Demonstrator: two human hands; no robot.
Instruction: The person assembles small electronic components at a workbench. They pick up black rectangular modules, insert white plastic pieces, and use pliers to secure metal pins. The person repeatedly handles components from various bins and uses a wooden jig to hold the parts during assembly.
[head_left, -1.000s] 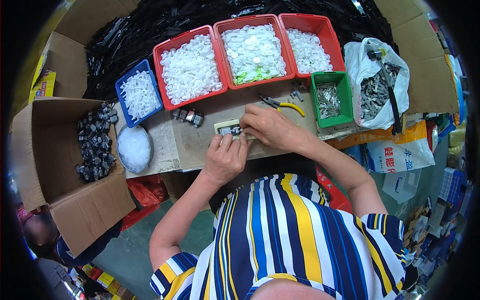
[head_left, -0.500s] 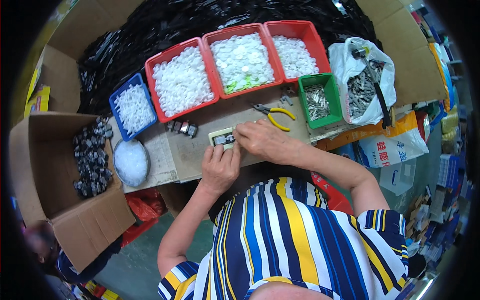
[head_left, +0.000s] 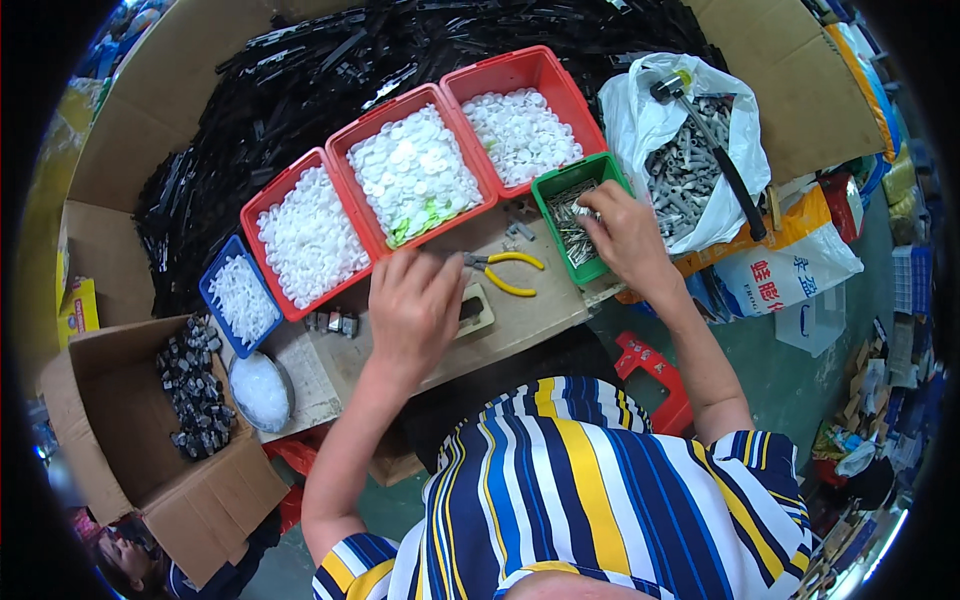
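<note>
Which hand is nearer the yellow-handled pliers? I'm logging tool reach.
Left. The left hand rests just beside the pliers; the right hand is farther off, in the green bin.

Three red bins (head_left: 522, 72), one green bin (head_left: 546, 190), one blue bin (head_left: 208, 290).

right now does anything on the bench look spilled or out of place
Mostly tidy. A few green pieces sit among the white ones in the middle red bin, and small dark parts lie loose on the board near the yellow-handled pliers. No spill shows.
</note>
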